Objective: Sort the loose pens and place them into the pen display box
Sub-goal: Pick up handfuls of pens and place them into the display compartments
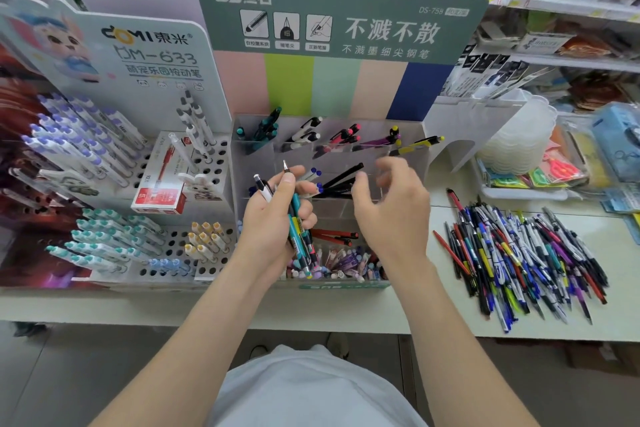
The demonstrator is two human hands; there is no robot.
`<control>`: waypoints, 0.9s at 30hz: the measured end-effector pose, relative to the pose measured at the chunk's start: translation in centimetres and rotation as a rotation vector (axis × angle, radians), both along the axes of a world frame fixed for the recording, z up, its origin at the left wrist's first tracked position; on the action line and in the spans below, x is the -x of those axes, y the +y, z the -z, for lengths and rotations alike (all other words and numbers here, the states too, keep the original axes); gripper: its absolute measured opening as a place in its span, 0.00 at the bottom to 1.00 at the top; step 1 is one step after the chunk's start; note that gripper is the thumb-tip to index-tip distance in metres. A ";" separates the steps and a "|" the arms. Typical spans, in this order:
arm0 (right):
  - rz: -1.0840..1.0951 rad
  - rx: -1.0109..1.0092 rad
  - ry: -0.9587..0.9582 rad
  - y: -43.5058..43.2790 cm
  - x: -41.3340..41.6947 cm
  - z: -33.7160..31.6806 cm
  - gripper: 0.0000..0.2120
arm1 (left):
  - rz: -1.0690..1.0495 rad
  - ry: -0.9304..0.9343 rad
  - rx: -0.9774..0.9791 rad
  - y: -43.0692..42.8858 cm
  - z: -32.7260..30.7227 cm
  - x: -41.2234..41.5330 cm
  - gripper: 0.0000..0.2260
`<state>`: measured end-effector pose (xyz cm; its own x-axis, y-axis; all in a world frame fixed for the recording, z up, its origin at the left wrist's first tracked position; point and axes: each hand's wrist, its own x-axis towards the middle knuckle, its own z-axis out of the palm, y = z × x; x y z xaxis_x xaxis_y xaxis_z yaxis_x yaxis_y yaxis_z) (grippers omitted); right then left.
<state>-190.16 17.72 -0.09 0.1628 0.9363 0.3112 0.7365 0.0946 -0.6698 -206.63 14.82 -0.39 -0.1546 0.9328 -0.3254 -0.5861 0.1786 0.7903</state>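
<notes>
Head view: left hand (273, 218) grips pen bundle (300, 246), right hand (391, 208) loose-fingered, empty, both over display box (414, 142).

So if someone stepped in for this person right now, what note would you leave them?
Left hand grips a bunch of pens. Right hand is empty, fingers loosely curled, over the box.
Done: some compartments already hold pens by colour, such as teal pens and red pens.
To do: the bunch, then the big pile on the counter at the right.

Green header (446, 35): DS-758; white card (156, 94): DM-633
</notes>
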 end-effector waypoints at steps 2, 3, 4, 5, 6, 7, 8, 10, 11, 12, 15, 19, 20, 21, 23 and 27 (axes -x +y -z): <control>-0.058 -0.042 0.158 -2.2 0.3 0.4 0.04 | -0.031 -0.023 -0.011 0.2 -0.3 -0.2 0.10; -0.125 0.019 0.287 -3.5 0.6 0.3 0.04 | -0.054 -0.038 -0.014 0.4 -0.5 -0.3 0.08; -0.211 0.122 0.402 -4.6 1.0 0.0 0.05 | -0.078 -0.056 -0.014 0.6 -0.8 -0.5 0.06; -0.313 0.238 0.483 -5.5 1.5 -0.3 0.07 | -0.101 -0.068 -0.010 0.8 -1.0 -0.8 0.05; -0.410 0.328 0.507 -6.2 2.0 -0.4 0.11 | -0.121 -0.065 -0.004 1.0 -1.3 -1.0 0.05; -0.476 0.365 0.468 -6.7 2.5 -0.2 0.14 | -0.134 -0.051 0.006 1.1 -1.4 -1.2 0.05; -0.498 0.362 0.404 -6.8 2.8 0.2 0.16 | -0.140 -0.040 0.015 1.2 -1.4 -1.3 0.05; -0.449 0.318 0.285 -6.7 2.9 0.9 0.16 | -0.141 -0.079 0.030 1.1 -1.4 -1.5 0.05; -0.415 0.311 0.251 -6.5 2.8 1.2 0.17 | -0.138 -0.118 0.045 1.0 -1.3 -1.5 0.05; -0.389 0.315 0.241 -6.3 2.8 1.2 0.17 | -0.129 -0.151 0.065 0.9 -1.3 -1.5 0.05; -0.304 0.351 0.294 -6.3 3.2 1.4 0.13 | -0.087 -0.192 0.097 0.2 -1.1 -1.4 0.09; -0.222 0.354 0.401 -6.7 4.1 1.6 0.06 | -0.018 -0.177 0.051 -0.4 -1.0 -1.4 0.11; -0.223 0.355 0.430 -6.8 4.5 1.6 0.06 | -0.015 -0.176 0.047 -0.5 -0.9 -1.3 0.13; -0.224 0.351 0.457 -6.7 4.8 1.4 0.06 | -0.001 -0.175 0.042 -0.6 -0.9 -1.2 0.15; -0.215 0.325 0.473 -6.5 5.4 1.0 0.07 | 0.055 -0.140 0.034 -1.0 -1.1 -1.1 0.16; -0.230 0.289 0.359 -5.5 5.5 -0.2 0.11 | 0.075 -0.068 -0.007 -1.2 -1.5 -0.2 0.15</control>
<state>-195.69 12.21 0.08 -0.0082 1.0000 -0.0030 0.4372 0.0009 -0.8994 -206.39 13.60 1.12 -0.0617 0.9432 -0.3264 -0.6238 0.2188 0.7503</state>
